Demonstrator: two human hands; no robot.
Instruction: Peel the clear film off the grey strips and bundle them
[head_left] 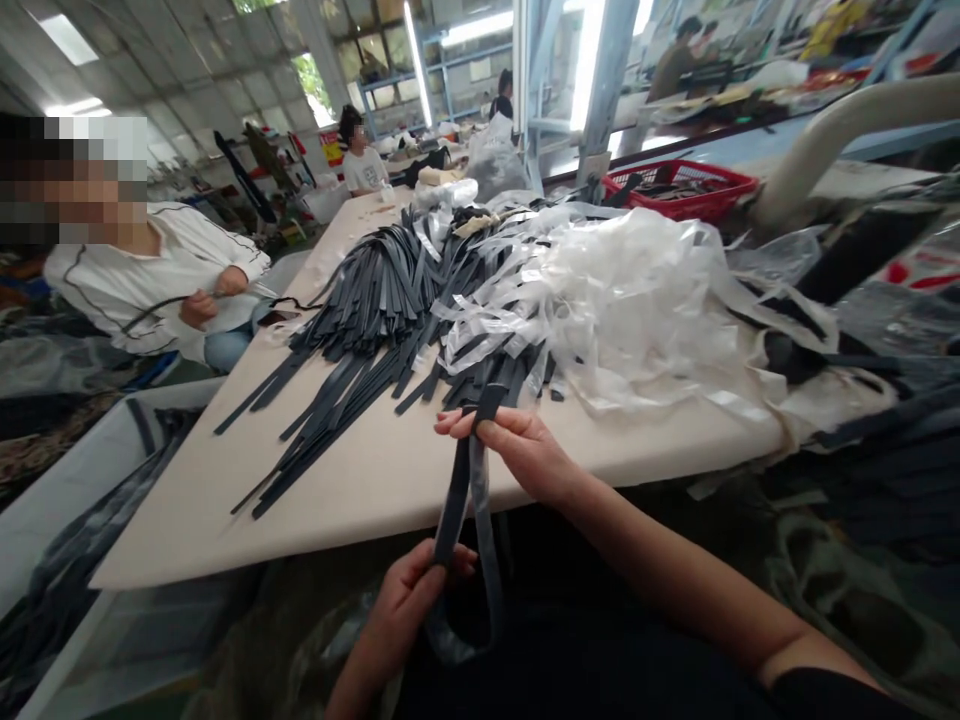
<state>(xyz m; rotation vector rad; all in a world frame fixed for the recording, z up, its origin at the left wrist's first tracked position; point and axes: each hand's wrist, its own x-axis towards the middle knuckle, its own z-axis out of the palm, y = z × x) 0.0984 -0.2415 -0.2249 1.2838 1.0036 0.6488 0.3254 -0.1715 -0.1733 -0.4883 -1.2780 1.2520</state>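
A long dark grey strip (pixel 454 500) hangs between my two hands at the table's front edge. My right hand (pixel 525 445) pinches its upper part between thumb and fingers. Lower and to the left, my left hand (pixel 409 590) grips the same strip. A translucent film strip (pixel 486 540) loops down beside it from my right hand; whether it is still joined to the dark strip I cannot tell. Just beyond my hands lies a pile of dark grey strips (pixel 382 290), several spread toward the front left. To its right is a heap of translucent film strips (pixel 637 300).
The pale table (pixel 225 520) carries both piles. A red basket (pixel 679 190) stands behind the film heap, near a thick beige curved tube (pixel 840 130). At left, a person in white (pixel 161 270) holds a dark strip, beside a white bin (pixel 97 490).
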